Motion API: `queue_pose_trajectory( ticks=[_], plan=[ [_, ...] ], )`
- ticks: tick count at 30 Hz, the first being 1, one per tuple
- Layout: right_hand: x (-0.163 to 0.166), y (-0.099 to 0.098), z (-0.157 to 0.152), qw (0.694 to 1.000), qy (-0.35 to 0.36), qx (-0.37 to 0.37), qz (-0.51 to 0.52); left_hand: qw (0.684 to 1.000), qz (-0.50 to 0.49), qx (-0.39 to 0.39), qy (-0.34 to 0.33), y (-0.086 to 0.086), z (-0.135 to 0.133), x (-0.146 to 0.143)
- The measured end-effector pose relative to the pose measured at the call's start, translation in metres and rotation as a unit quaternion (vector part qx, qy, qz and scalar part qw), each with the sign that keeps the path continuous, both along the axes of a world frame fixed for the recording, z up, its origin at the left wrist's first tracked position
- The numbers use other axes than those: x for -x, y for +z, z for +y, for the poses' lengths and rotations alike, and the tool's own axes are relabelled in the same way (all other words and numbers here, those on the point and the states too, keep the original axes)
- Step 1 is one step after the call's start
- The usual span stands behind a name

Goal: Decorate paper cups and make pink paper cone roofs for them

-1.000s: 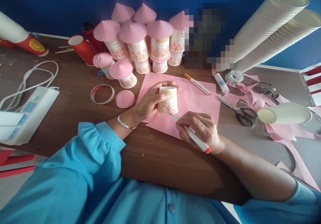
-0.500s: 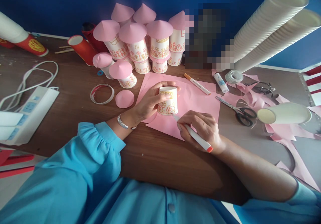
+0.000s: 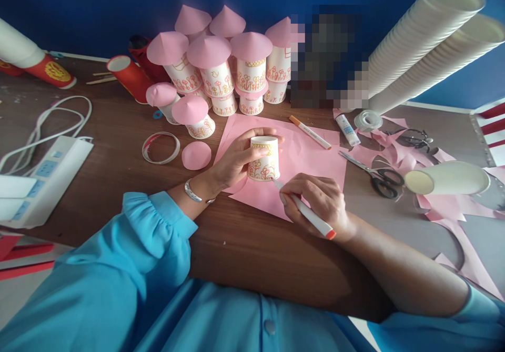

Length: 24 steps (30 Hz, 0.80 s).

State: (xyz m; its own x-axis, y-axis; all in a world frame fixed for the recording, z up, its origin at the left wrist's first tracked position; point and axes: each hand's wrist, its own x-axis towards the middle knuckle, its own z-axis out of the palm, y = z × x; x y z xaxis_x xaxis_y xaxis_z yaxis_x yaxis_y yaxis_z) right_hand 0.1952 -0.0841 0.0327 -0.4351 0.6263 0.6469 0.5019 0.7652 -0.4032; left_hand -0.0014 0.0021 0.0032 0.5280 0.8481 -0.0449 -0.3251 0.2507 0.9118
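My left hand (image 3: 240, 157) is wrapped round an upside-down white paper cup (image 3: 258, 165) drawn with red flowers and a yellow band near its top. Between the fingers of my right hand (image 3: 315, 199) is a white marker (image 3: 311, 218) with a red-orange end cap. The marker's tip is at the lower edge of the cup. Under the cup lies a sheet of pink paper (image 3: 319, 170), with an orange-capped marker (image 3: 310, 132) resting on it. A pink paper disc (image 3: 196, 156) is left of my left hand.
Behind stand several decorated cup towers with pink cone roofs (image 3: 209, 52). On the right are scissors (image 3: 374, 176), a glue tube (image 3: 347, 130), a tape roll (image 3: 368, 121), pink scraps (image 3: 469, 247), a lying cup (image 3: 450, 178) and tall cup stacks (image 3: 426, 39). A power strip (image 3: 51, 176) lies left.
The marker in my right hand has shifted very slightly to the right along the cup's lower edge. My left hand and the cup stay almost in place.
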Motion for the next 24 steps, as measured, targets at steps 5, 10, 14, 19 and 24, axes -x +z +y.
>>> queue_pose_trajectory(
  ticks=[5,10,14,19,24],
  plan=[
    [0.0,-0.0002,0.0003,1.0,0.001,0.007,-0.009,1.0,0.003,0.003,-0.004,0.0008,-0.0006,0.0003],
    [0.0001,0.0014,-0.0007,1.0,0.0,0.011,-0.01,1.0,0.003,0.002,-0.004,-0.0012,-0.0001,0.0011],
    [-0.001,0.0003,-0.0003,1.0,-0.001,0.0,-0.008,1.0,0.0,-0.008,-0.003,-0.0023,0.0003,0.0015],
    [-0.0012,-0.0014,0.0006,1.0,-0.009,0.003,-0.012,1.0,0.003,-0.001,0.001,0.0009,-0.001,0.0006],
    [-0.0004,0.0006,-0.0001,1.0,-0.001,0.016,-0.014,1.0,0.002,0.005,-0.001,0.0026,-0.0015,0.0008]
  ],
)
